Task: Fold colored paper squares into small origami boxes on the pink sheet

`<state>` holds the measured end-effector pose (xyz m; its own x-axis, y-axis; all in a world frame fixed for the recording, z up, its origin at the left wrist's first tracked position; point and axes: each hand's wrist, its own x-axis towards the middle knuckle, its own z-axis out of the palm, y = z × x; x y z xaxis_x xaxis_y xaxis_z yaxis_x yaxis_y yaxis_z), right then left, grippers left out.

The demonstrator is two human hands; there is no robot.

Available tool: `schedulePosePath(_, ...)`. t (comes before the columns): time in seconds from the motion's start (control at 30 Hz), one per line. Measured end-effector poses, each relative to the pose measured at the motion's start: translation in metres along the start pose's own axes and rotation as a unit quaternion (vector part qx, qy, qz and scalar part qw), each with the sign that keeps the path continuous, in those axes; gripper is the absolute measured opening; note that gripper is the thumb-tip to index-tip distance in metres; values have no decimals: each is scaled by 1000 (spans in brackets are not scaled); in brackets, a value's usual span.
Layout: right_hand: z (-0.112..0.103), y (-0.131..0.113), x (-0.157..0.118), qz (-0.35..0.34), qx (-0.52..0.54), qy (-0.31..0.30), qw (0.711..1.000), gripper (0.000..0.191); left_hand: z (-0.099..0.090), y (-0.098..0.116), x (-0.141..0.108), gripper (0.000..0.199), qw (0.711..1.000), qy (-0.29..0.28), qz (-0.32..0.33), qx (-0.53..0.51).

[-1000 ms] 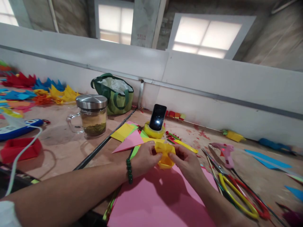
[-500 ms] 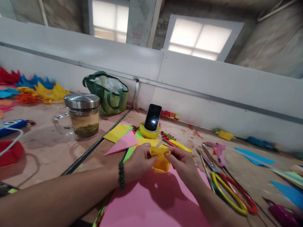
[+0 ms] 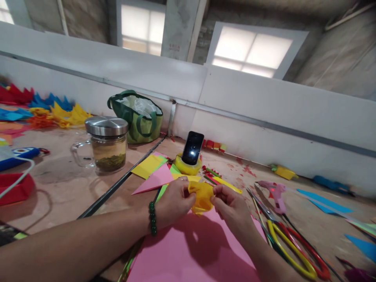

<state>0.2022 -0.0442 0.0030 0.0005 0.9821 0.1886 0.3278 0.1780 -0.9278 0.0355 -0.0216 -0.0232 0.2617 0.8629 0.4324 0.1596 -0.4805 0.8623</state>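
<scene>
A piece of folded yellow paper (image 3: 201,197) is held up between both hands, over a large pink sheet (image 3: 188,250). My left hand (image 3: 176,199), with a green bead bracelet at the wrist, pinches its left side between thumb and fingers. On the right edge, my right hand (image 3: 229,203) pinches the paper with thumb and forefinger. The paper looks creased and curved, and parts of its edges are hidden behind the fingers. Just beyond the hands lie yellow (image 3: 149,166) and pink (image 3: 155,179) paper pieces.
A lidded glass mug (image 3: 108,147) of tea stands at left, before a green bag (image 3: 143,121). A phone (image 3: 192,148) leans in a yellow tape roll (image 3: 188,166). At right lie scissors (image 3: 289,243) and a pink glue gun (image 3: 274,192). Folded paper shapes (image 3: 70,114) sit far left.
My right hand has shifted slightly along the yellow paper's right edge, and the paper has turned and spread a little wider. The whole view has moved slightly.
</scene>
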Motion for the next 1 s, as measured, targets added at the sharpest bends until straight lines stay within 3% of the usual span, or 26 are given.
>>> schedulePosePath(0.3, 6, 7, -1, -10, -25, -24, 999, 9, 2, -2, -1, 12, 999, -19, -31, -20)
schedulePosePath(0.43, 8, 14, -1, -19, -46, 0, 999, 7, 3, -3, 0, 13, 997, -23, -47, -53)
schedulePosePath(0.77, 9, 11, -3, -49, -11, 45, 998, 15, 7, -1, -3, 10, 990, -23, -80, -118)
schedulePosePath(1.0, 10, 4, -5, -36, 29, 29, 999, 19, 7, -1, -1, 17, 984, -22, -100, -144)
